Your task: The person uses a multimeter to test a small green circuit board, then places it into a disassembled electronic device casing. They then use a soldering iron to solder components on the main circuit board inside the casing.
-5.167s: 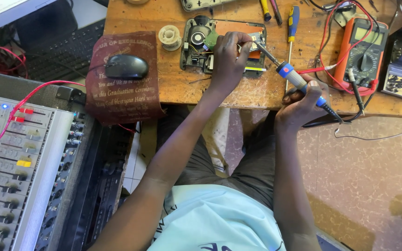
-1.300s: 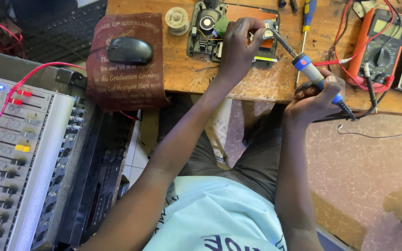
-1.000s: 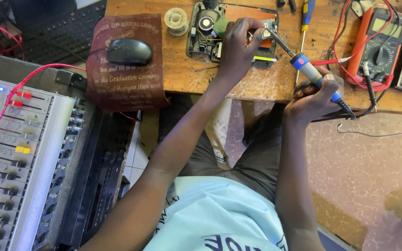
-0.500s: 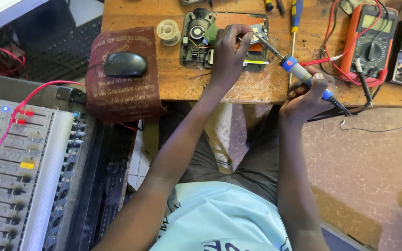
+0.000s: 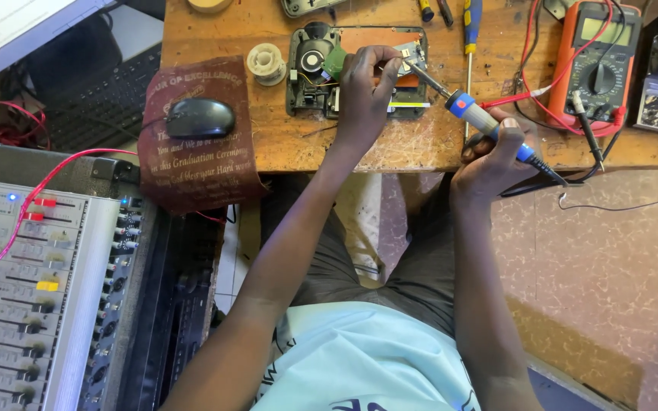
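Note:
An opened black device with an orange board (image 5: pixel 359 72) lies on the wooden bench (image 5: pixel 390 144). My left hand (image 5: pixel 365 87) rests on it, fingers pinched on a small part at its middle; what they hold is too small to tell. My right hand (image 5: pixel 493 156) grips a blue-handled soldering iron (image 5: pixel 466 114) near the bench's front edge. The iron's metal tip reaches up-left to the board, just right of my left fingertips.
A solder spool (image 5: pixel 266 62) and a black mouse (image 5: pixel 199 118) on a maroon cloth (image 5: pixel 192 164) lie left. An orange multimeter (image 5: pixel 594 65) with red leads sits right, a screwdriver (image 5: pixel 471 23) behind. An audio mixer (image 5: pixel 32 289) stands at lower left.
The view has shifted slightly. Both hands stay in place, the left on the board and the right holding the iron's tip against it.

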